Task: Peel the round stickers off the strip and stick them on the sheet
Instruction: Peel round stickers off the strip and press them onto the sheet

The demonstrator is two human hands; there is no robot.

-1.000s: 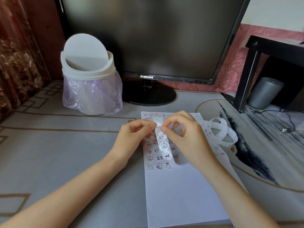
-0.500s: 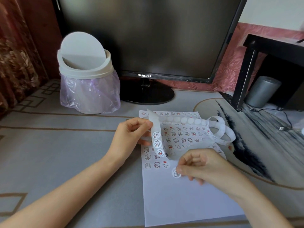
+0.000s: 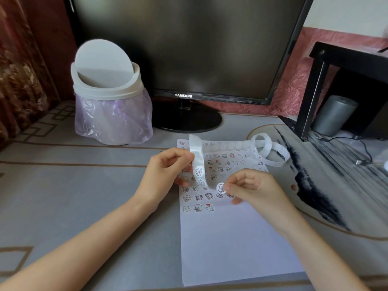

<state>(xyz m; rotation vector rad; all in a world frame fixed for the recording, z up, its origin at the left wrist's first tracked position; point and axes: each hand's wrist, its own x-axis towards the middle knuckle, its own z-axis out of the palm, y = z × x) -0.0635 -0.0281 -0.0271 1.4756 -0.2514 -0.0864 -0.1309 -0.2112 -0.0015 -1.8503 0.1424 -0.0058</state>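
The counter (image 3: pixel 63 185) carries the sheet (image 3: pixel 231 238) flat, bare half nearest for reach. The left hand (image 3: pixel 161 175) clamps its fingers on the strip (image 3: pixel 197 152), steadying it upright. The right hand (image 3: pixel 252 187) pinches a round sticker (image 3: pixel 220 187) in its fingers above the sheet.

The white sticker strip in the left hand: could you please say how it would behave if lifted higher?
Probably floppy: the long white paper sticker strip bends over where the left hand pinches it and trails off in loose loops. Likely very light, since a fingertip pinch holds it up. Lifted, the loops would probably drag and uncurl.
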